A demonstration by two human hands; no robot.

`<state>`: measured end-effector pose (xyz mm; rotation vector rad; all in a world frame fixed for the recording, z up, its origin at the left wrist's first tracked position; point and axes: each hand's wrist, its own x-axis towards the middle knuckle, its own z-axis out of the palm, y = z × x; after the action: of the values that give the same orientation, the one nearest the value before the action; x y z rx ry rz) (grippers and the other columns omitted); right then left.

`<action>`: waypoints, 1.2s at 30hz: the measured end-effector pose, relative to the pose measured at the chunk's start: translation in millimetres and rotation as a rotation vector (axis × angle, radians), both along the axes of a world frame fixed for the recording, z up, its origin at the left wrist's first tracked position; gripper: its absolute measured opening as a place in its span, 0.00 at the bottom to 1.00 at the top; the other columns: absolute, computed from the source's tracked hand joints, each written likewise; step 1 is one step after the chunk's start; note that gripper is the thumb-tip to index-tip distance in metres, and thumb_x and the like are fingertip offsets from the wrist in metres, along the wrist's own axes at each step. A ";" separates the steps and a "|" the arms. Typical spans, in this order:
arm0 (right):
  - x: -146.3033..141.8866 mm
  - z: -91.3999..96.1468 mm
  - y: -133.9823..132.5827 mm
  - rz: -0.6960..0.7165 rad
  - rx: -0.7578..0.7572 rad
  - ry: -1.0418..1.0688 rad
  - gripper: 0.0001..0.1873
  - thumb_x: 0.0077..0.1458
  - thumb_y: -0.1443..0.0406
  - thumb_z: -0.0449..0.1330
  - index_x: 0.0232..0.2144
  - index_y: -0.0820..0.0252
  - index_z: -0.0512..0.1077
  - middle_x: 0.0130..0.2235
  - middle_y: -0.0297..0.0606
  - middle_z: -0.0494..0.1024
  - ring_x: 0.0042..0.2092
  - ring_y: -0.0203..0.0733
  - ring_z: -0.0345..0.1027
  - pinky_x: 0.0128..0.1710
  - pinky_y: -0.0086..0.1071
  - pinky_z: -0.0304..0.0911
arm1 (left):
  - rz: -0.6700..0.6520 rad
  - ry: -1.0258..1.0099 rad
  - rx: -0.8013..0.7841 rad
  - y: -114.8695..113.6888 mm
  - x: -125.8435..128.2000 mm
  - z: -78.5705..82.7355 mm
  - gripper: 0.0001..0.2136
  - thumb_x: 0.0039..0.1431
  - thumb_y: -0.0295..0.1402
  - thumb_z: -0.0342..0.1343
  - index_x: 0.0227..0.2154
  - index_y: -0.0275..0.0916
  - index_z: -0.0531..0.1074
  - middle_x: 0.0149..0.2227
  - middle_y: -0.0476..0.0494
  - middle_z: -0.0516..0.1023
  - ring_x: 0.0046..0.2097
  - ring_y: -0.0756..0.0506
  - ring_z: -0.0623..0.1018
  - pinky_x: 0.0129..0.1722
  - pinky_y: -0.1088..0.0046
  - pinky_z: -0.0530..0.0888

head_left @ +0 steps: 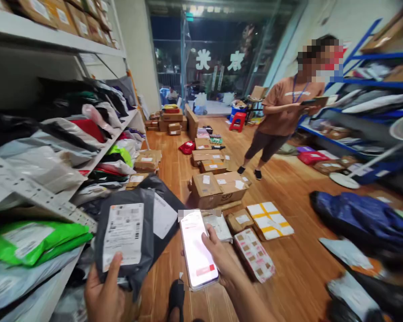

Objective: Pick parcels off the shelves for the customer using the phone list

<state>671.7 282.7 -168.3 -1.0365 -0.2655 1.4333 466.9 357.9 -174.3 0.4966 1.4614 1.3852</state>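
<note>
My left hand (104,293) grips a dark grey mailer bag (126,232) with a white shipping label, thumb pressed on the label's lower edge. A second dark bag with a label (164,210) lies behind it in the same grip. My right hand (221,257) holds a smartphone (197,248) with a lit pinkish screen, tilted beside the bag, fingers wrapped round its right edge. Both hands are low in the head view, next to the shelf on the left.
White shelves (40,197) on the left are stuffed with mailer bags, one bright green (33,241). Cardboard boxes (218,188) and parcels cover the wooden floor. Another person (282,112) stands at right by blue shelves (372,85). A dark blue bag (362,219) lies at right.
</note>
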 end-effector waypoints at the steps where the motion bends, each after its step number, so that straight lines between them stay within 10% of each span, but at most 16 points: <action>1: -0.4 2.1 4.3 -0.005 0.012 -0.004 0.24 0.45 0.55 0.67 0.40 0.56 0.63 0.38 0.39 0.79 0.36 0.47 0.77 0.36 0.39 0.69 | -0.012 0.018 -0.005 10.0 -5.0 0.2 0.23 0.37 0.41 0.68 0.40 0.44 0.74 0.33 0.52 0.79 0.34 0.48 0.78 0.33 0.74 0.77; 8: -12.1 7.9 25.9 0.010 0.148 0.030 0.43 0.31 0.70 0.71 0.52 0.55 0.61 0.43 0.39 0.78 0.43 0.46 0.74 0.39 0.33 0.65 | -0.113 0.036 -0.085 56.7 -11.8 2.1 0.18 0.39 0.36 0.64 0.38 0.45 0.74 0.31 0.52 0.78 0.35 0.45 0.78 0.37 0.68 0.78; 20: -25.1 7.4 45.8 -0.192 0.143 -0.017 0.41 0.29 0.70 0.69 0.50 0.54 0.64 0.46 0.36 0.77 0.42 0.41 0.70 0.37 0.28 0.60 | -0.265 -0.002 -0.137 104.6 6.1 -13.5 0.16 0.37 0.36 0.64 0.34 0.46 0.74 0.30 0.53 0.78 0.39 0.44 0.78 0.40 0.70 0.77; 27: -14.5 -6.0 48.3 -0.321 -0.036 0.045 0.24 0.32 0.60 0.70 0.34 0.59 0.70 0.29 0.32 0.78 0.30 0.38 0.69 0.34 0.31 0.60 | -0.329 -0.015 -0.211 112.8 16.2 -23.3 0.12 0.39 0.34 0.64 0.32 0.45 0.75 0.31 0.54 0.77 0.41 0.46 0.77 0.55 0.64 0.68; 36: 3.4 -46.2 57.3 -0.591 -0.366 0.010 0.28 0.33 0.48 0.69 0.30 0.62 0.71 0.21 0.31 0.73 0.25 0.38 0.65 0.31 0.31 0.58 | -0.466 -0.051 -0.135 115.1 45.6 -47.9 0.19 0.33 0.39 0.69 0.32 0.43 0.75 0.31 0.53 0.77 0.43 0.44 0.76 0.59 0.56 0.63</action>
<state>675.2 340.0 -214.5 -1.2697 0.3067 0.9596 512.5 473.0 -222.2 0.6605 1.2843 0.9192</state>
